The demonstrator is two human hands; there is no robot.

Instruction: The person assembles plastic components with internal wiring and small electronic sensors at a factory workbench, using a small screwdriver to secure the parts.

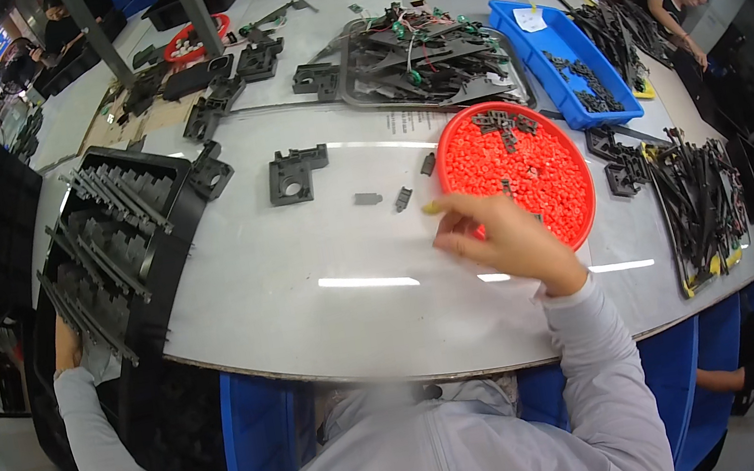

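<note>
My right hand (509, 240) hovers over the near left edge of a round red tray (589, 204) filled with small red pieces and a few dark grey parts. A yellow cover sits on one fingertip. Thumb and fingers are apart, and I see nothing between them. Left of this hand, a small dark grey part (404, 198) and a flat grey piece (367, 199) lie on the white table (311, 314). Farther left is a dark bracket-like block (298, 174) with a round hole. My left hand (68, 346) is beside a black bin (168, 257) of long grey toothed strips; its fingers are hidden.
Behind the red tray stands a metal tray (351, 93) heaped with dark parts and wires. A long blue bin (571, 99) with small dark parts is beside it. More dark strips lie in a tray (704, 206) at right. Co-workers (679, 5) sit nearby.
</note>
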